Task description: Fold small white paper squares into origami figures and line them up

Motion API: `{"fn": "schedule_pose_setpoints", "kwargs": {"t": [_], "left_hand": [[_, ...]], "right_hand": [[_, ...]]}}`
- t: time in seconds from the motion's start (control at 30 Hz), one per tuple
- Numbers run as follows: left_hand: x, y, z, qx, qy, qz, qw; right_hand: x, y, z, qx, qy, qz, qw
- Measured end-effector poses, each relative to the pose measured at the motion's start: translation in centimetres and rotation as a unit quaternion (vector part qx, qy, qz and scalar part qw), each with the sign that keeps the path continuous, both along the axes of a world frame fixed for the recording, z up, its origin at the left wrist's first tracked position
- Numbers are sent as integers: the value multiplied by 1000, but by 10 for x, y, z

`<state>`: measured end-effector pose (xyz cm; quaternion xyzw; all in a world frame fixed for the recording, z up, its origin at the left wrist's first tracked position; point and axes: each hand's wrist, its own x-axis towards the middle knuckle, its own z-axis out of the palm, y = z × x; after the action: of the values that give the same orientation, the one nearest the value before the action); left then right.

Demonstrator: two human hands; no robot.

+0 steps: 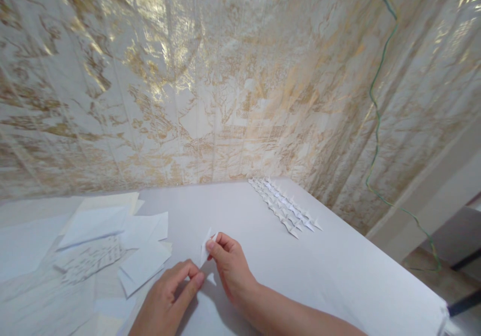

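My right hand (229,261) pinches a small folded white paper (204,248) between thumb and fingers, just above the table. The paper looks thin and pointed, with one tip running down toward my left hand (176,291). My left thumb and forefinger are pressed together at that lower tip. A small white paper point (211,279) shows between the two hands, and I cannot tell whether it belongs to the same piece. Farther back on the right, several small folded paper cranes (287,210) stand in close slanting rows.
Loose white paper sheets (145,266) lie overlapping on the left, one bearing dark print (93,258). The white table (319,276) meets a gold-patterned covering (188,125) behind it. A green and yellow wire (377,120) hangs beyond the right edge.
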<state>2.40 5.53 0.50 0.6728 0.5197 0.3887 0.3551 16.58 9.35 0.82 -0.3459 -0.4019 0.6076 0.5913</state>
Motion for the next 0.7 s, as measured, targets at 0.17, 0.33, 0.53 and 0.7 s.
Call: {"fn": "schedule_pose_setpoints", "kwargs": {"t": [0.17,0.33,0.53,0.7], "left_hand": [[4,-1,-2,-22,-65,18,997],[1,2,-4,-31,-74,30,996],[-4,6,1,-5,-21,33,999],[1,-1,10,16,-30,69,997]], "right_hand": [[-2,-4,-3,-37,19,36,998],[-4,-9,2,-32,27,40,998],[-4,-11,5,-21,25,53,998],[-5,-10,2,-21,35,47,998]]}}
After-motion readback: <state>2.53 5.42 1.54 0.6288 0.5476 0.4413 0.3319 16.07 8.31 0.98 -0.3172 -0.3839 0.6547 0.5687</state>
